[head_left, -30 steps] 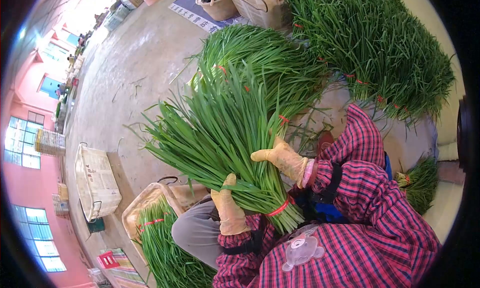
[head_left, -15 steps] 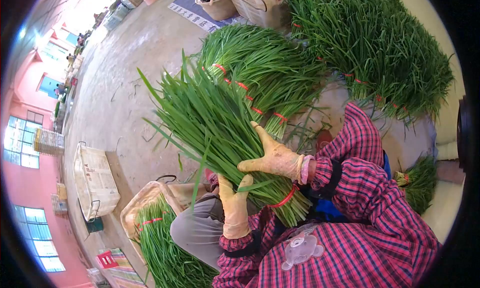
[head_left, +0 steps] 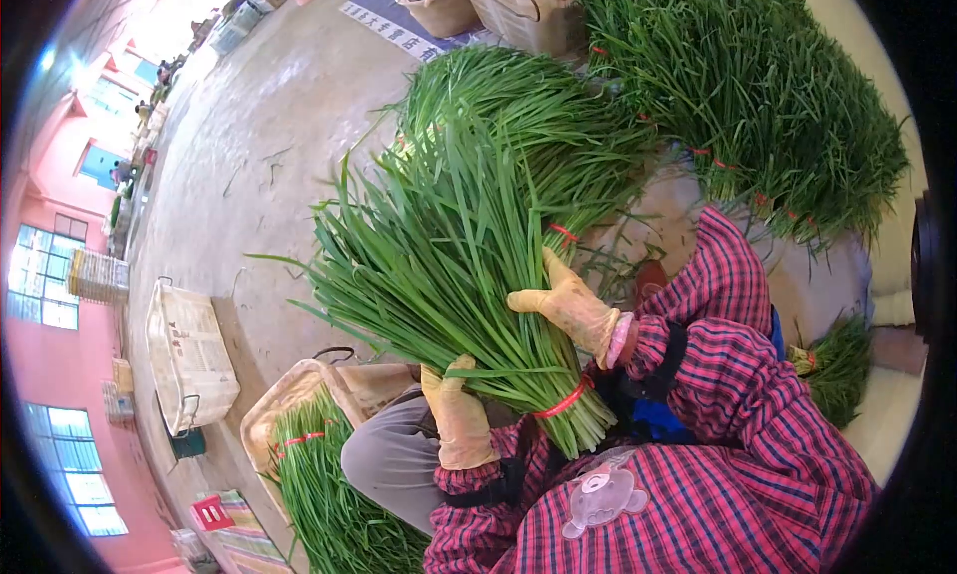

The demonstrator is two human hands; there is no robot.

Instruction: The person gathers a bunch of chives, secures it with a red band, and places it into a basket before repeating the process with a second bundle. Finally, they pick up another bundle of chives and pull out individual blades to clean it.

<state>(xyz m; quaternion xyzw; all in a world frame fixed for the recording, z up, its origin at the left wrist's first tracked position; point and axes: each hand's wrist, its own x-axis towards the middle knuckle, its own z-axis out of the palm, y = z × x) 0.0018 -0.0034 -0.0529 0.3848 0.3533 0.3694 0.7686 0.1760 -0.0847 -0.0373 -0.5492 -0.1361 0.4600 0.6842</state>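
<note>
A large bunch of Chinese chives (head_left: 439, 265) lies at a slant in front of me, tied with a red band (head_left: 564, 399) near its pale cut ends. Its leaves fan out up and to the left. My left hand (head_left: 459, 415), in a pale yellow glove, cups the lower left side of the bunch, thumb over the leaves. My right hand (head_left: 573, 310), gloved alike, presses the right side with the thumb across the front; its other fingers are partly hidden. Behind the held bunch lie more red-banded chive bunches (head_left: 528, 106).
A big chive heap (head_left: 738, 96) stands at upper right. By my knee, a basket (head_left: 261, 425) holds tied chives. A white crate (head_left: 189, 360) stands on the floor at left. A small bunch (head_left: 835, 370) lies at right. More baskets (head_left: 523, 16) are at the back.
The held bunch has spread wider, its leaves fanning out and swinging more upright. My hands have moved farther apart, the right one to the right and the left one slightly left.
</note>
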